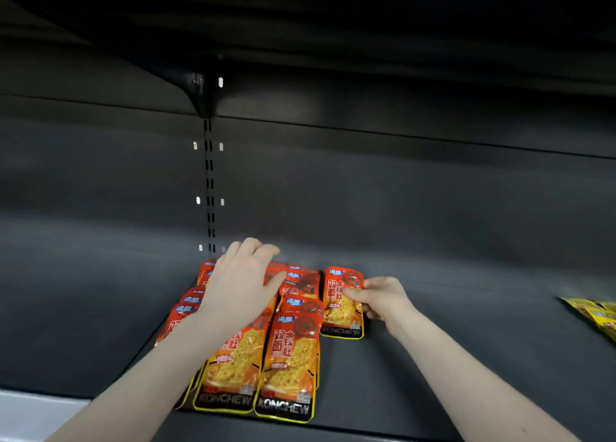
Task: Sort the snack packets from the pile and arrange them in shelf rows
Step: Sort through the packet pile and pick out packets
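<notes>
A dark grey shelf (433,358) fills the frame, with its back panel rising behind and a slotted upright (209,181) left of centre. In the lower middle, orange-red snack packets (286,368) lie flat in overlapping rows running from the shelf's front edge toward the back. The left hand (241,283) rests palm-down on the packets at the back of these rows, fingers straight and close together. Just right of the rows, a single orange-red packet (341,303) lies on the shelf, touching the neighbouring row; the right hand (383,298) pinches its right edge between thumb and curled fingers. At the far right edge of the frame, yellow packets (596,315) lie well apart from the rest.
</notes>
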`<state>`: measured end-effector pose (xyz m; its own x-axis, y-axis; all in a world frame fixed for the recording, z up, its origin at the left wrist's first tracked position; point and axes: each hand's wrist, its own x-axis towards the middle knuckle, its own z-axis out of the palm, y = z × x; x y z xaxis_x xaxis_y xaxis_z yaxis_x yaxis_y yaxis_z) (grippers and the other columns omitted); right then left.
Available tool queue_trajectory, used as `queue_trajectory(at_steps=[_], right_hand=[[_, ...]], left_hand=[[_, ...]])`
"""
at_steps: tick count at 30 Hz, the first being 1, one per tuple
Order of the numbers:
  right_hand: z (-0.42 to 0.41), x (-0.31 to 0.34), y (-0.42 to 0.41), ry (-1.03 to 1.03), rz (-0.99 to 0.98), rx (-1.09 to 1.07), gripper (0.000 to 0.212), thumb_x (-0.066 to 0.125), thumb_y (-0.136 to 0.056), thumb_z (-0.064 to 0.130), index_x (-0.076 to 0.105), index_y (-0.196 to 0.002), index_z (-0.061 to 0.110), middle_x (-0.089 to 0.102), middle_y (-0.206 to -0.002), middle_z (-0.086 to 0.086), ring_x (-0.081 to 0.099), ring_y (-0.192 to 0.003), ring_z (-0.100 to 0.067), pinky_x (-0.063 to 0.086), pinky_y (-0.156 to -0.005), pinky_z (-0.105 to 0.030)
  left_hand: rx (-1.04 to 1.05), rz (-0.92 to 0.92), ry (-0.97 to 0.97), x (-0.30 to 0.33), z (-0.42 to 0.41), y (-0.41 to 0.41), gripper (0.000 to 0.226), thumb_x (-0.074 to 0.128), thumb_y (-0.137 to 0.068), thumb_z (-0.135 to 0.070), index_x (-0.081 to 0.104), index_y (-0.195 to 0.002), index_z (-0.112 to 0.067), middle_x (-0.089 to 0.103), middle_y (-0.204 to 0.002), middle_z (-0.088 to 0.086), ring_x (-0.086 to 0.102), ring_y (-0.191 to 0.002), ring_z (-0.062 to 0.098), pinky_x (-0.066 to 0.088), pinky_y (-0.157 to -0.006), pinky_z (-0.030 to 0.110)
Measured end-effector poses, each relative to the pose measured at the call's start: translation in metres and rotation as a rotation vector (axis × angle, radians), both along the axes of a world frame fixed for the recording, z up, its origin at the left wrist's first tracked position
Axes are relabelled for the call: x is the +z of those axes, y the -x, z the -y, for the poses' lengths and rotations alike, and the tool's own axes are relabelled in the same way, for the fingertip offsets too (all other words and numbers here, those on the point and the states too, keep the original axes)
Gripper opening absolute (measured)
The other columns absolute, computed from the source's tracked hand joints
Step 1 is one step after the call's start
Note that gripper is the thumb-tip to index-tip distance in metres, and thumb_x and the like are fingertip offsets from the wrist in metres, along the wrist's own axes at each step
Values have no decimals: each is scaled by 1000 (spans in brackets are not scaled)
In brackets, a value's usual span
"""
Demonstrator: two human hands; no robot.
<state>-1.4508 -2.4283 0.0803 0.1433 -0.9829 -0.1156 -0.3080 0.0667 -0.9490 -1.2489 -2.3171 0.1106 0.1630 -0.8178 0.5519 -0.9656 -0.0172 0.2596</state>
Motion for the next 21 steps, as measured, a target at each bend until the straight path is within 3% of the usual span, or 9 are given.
queue_trajectory(at_steps=[3,6,21], right_hand=[[4,-4,-1,50,-146,-16,36,80,-73,20,47,-60,14,45,-53,-1,36,-43,-13,29,-38,-19],[5,-4,-1,64,-218,4,31,79,-74,23,51,-67,10,44,-49,-2,34,-38,-12,28,-36,-18],[6,1,-4,115,-272,-2,24,75,-77,21,67,-86,0,49,-53,-2,40,-45,-13,33,-42,-21]], left_hand=[[-19,8,6,1,2,0,42,51,-93,-42,51,-131,-24,50,-126,-4,43,-117,15,36,-97,27],[-35,10,-2,0,5,1,42,48,-95,-42,48,-134,-25,47,-130,-5,41,-121,13,35,-99,25],[5,16,-52,0,13,5,44,44,-96,-42,44,-137,-26,44,-137,-5,39,-126,11,36,-102,26]])
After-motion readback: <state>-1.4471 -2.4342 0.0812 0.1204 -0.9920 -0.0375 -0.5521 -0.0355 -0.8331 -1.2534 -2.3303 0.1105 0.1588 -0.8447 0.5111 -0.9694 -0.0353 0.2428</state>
